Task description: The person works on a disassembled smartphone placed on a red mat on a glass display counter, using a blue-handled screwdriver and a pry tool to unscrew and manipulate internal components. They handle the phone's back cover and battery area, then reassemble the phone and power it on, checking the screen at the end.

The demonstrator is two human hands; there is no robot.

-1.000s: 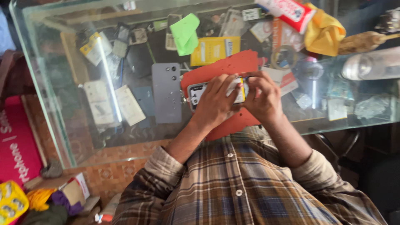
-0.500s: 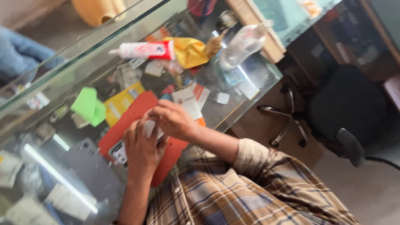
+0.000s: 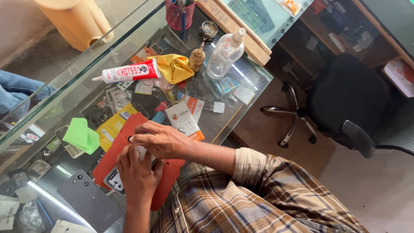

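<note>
Small flat phone part [image 3: 113,179] lies on the red rubber work mat [image 3: 170,181], under both my hands: left hand [image 3: 139,174] fingers pressed together on it, right hand [image 3: 161,140] fingertips pinching its upper edge.

- The counter top [image 3: 241,77] I work over is clear glass, glossy, catching long streaks of light;
- Under my hands lies a red mat [image 3: 125,142], matt and rubbery to look at;
- The phone [image 3: 113,179] on it shows a smooth, shiny face;
- Near left, a grey back cover [image 3: 88,200] looks like matt plastic;
- The green cloth [image 3: 82,136] at left and the yellow cloth [image 3: 174,68] further off are soft and creased;
- The far bottle [image 3: 224,54] is clear glossy plastic; the glue tube [image 3: 127,72] looks smooth and slightly shiny;
- My shirt sleeve [image 3: 258,172] is woven plaid cloth, matt;
- At right, the chair [image 3: 345,99] looks like black matt fabric on a polished metal base.
</note>
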